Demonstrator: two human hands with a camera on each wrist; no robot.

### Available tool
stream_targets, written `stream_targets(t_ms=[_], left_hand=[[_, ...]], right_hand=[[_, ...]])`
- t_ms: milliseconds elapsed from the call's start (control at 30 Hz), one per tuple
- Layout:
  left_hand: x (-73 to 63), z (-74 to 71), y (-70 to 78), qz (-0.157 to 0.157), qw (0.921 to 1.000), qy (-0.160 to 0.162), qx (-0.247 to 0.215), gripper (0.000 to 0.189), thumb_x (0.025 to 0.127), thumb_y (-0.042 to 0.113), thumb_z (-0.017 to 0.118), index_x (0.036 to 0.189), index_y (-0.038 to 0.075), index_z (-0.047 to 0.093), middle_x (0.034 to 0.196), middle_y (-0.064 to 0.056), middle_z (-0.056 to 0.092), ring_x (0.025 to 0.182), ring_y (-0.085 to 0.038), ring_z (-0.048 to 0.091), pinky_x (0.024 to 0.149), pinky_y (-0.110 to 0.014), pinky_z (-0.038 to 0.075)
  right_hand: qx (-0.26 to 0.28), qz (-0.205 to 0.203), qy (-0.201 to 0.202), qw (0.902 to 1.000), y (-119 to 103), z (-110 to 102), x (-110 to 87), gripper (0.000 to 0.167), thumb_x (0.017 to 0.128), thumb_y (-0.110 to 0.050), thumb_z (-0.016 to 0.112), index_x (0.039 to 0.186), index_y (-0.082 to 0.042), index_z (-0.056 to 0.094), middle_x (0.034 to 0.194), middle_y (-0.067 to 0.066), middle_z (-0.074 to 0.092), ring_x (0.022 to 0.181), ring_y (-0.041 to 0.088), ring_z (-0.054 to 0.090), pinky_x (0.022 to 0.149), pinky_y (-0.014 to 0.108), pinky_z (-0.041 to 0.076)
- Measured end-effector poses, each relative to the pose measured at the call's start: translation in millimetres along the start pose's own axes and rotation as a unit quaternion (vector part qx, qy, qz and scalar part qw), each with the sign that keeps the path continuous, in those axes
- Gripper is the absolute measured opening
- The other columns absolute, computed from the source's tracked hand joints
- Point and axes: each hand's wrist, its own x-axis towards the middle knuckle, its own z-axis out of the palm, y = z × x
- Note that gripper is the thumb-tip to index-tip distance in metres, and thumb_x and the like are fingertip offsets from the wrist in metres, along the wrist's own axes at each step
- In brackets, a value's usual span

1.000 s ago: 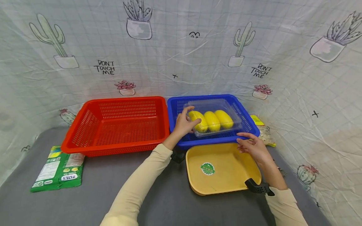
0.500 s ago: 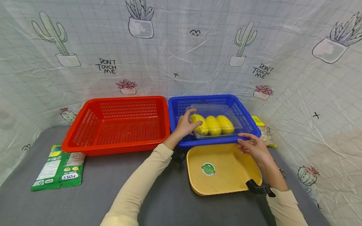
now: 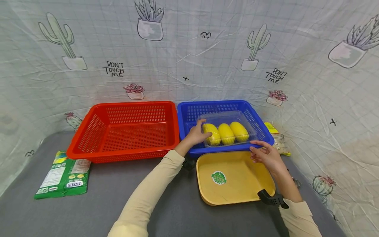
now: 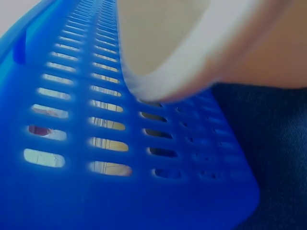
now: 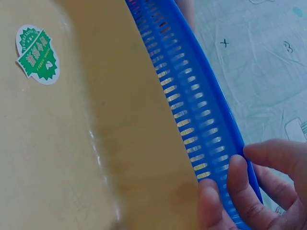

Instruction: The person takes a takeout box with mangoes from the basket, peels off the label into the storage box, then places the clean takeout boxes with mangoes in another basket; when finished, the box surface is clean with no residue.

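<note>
In the head view, a clear plastic box (image 3: 223, 117) with three yellow oval fruits (image 3: 226, 134) inside sits tilted in the blue basket (image 3: 219, 149). My left hand (image 3: 194, 134) grips the box's left end, thumb over the near side and fingers toward the back. My right hand (image 3: 266, 156) pinches the basket's near rim at its right corner. Fingertips (image 5: 237, 170) in the right wrist view lie against that rim. A sleeve (image 4: 168, 43) fills the upper part of the left wrist view, in front of the slotted blue wall, and hides the left fingers.
A red basket (image 3: 134, 133) stands to the left of the blue one. Nearer lies a yellow tray (image 3: 242, 177) with a green sticker. A green packet (image 3: 65, 176) rests at the left, and another packet (image 3: 279, 143) is at the right behind the blue basket. A printed curtain hangs behind.
The box of yellow fruits has come down and slightly right in the blue basket, with my left hand moving along with it. My right hand stays at the rim.
</note>
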Motion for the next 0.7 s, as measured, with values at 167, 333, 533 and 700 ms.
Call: stream_targets(t_ms=[167, 333, 533, 700], left_hand=[[-0.2, 0.7, 1.2, -0.009, 0.9999, -0.005, 0.003, 0.07, 0.096, 0.035, 0.059, 0.153, 0.015, 0.024, 0.152, -0.023, 0.029, 0.134, -0.036, 0.039, 0.101, -0.046, 0.045], [-3.0, 1.7, 2.4, 0.01, 0.9998, 0.018, -0.008, 0.068, 0.096, 0.03, 0.06, 0.152, 0.011, 0.027, 0.155, -0.021, 0.013, 0.137, -0.037, 0.035, 0.106, -0.048, 0.041], [-9.7, 0.3, 3.6, 0.077, 0.9953, 0.059, -0.007, 0.06, 0.096, 0.023, 0.061, 0.148, 0.009, 0.035, 0.151, -0.019, 0.021, 0.134, -0.036, 0.037, 0.105, -0.049, 0.041], [-18.6, -5.7, 4.3, 0.135, 0.9875, 0.08, -0.012, 0.052, 0.095, 0.015, 0.059, 0.143, 0.007, 0.042, 0.15, -0.019, 0.028, 0.136, -0.036, 0.035, 0.108, -0.053, 0.037]], right_hand=[[-0.043, -0.007, 0.01, 0.999, 0.3, 2.3, 1.9, 0.049, 0.098, -0.021, 0.06, 0.136, 0.007, 0.045, 0.075, -0.008, 0.066, 0.072, 0.016, 0.068, 0.067, 0.026, 0.058], [-0.044, -0.008, 0.026, 0.9987, 1.3, 3.6, 0.8, 0.05, 0.1, -0.021, 0.057, 0.139, 0.005, 0.042, 0.073, -0.008, 0.064, 0.068, 0.015, 0.066, 0.067, 0.026, 0.058], [-0.02, -0.023, 0.041, 0.9987, -4.5, 7.4, -2.7, 0.045, 0.1, -0.024, 0.057, 0.135, 0.002, 0.045, 0.075, -0.008, 0.063, 0.066, 0.01, 0.063, 0.068, 0.025, 0.058], [-0.014, -0.056, 0.042, 0.9974, -12.9, 13.4, -5.3, 0.038, 0.099, -0.029, 0.058, 0.127, -0.005, 0.053, 0.081, -0.005, 0.066, 0.073, 0.01, 0.063, 0.071, 0.023, 0.058]])
